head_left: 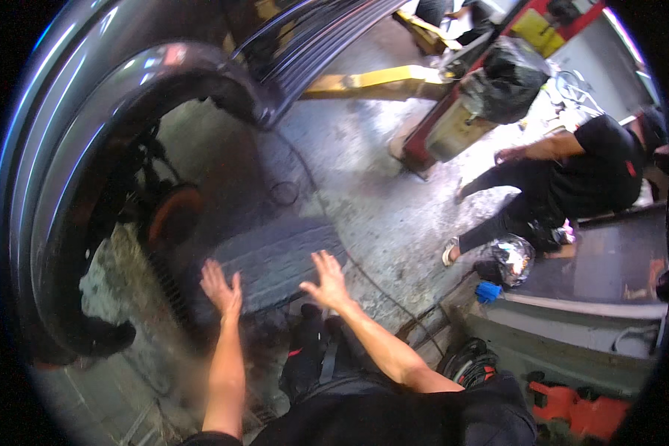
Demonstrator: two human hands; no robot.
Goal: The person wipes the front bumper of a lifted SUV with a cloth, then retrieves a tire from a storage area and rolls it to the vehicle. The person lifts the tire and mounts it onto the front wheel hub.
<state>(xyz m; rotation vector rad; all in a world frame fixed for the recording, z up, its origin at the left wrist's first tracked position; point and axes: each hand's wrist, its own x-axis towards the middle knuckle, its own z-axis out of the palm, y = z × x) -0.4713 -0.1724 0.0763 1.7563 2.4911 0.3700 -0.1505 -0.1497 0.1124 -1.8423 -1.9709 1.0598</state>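
Black treaded rubber tyre (279,256) at eleven o'clock from the torso, bare left hand (225,292) by its left end, bare right hand (328,287) by its right; both grips spread apart, contact unclear! Best call: palms level, steady pressure. Grey concrete floor (398,230) offers room at two; mind the thin dark cable (305,165) at one, glossy dark wheel arch (67,178) at ten.

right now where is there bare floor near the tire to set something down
The broadest bare patch is concrete floor between the dark cable, yellow lift arm, red post and the co-worker's shoe. It's crowded at the tire, with left hand and right hand there, and around the coiled black hose and blue item.
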